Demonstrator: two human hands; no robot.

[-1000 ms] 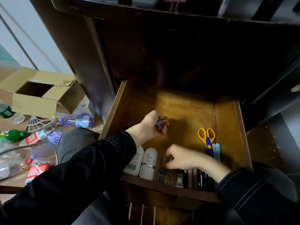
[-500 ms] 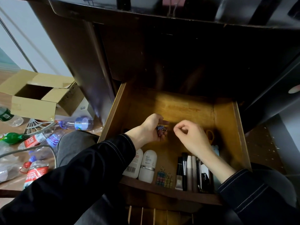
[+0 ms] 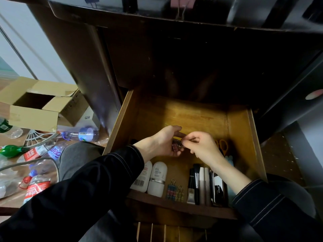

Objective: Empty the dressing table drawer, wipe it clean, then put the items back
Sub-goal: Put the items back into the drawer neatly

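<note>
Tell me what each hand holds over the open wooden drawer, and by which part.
The left hand cups a few small metal binder clips in its curled fingers; the right hand pinches one, seemingly by its wire loop, with its fingertips.

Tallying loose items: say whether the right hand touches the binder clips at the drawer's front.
Apart. Head view: the right hand sits beside the left hand mid-drawer, bare drawer floor between it and the binder clips.

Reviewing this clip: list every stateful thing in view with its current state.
Brown wooden drawer: pulled open, partly filled.
Left hand: holds small metal binder clips in its grip.
Right hand: its grip pinches one of those clips.
Two white roll-on bottles: capped, lying flat.
Brown cardboard box: flaps open.
Yellow-handled scissors: mostly hidden.
</note>
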